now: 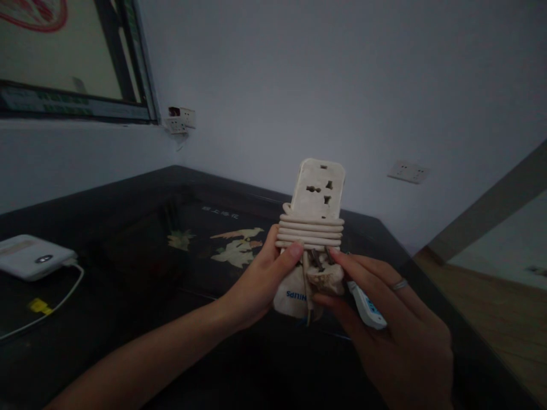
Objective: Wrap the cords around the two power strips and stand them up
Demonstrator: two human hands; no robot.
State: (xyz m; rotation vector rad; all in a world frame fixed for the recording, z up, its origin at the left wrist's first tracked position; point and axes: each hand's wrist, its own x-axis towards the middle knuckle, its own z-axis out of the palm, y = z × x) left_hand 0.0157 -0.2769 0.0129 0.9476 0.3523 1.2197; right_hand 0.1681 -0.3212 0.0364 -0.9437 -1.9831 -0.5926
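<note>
A white power strip (321,196) with its cord (311,230) wound several times around the middle is held up over the dark table. My left hand (267,273) is closed around its left side, the thumb pressing near the lowest cord turns. Between the thumb and fingers of my right hand (393,319) is the plug (325,279) at the cord's end, its metal prongs pointing up toward the coil. The strip's lower end carries an upside-down PHILIPS label. Behind my right hand, a white object with a blue label (371,310) shows in part.
The dark glossy table (149,319) bears a bird-and-flower picture (235,245). At the left lies a white box-like device (36,256) with a white cable (70,290) and a yellow tag (40,306). Wall sockets (409,171) are beyond the table, and a window (72,62) is at upper left.
</note>
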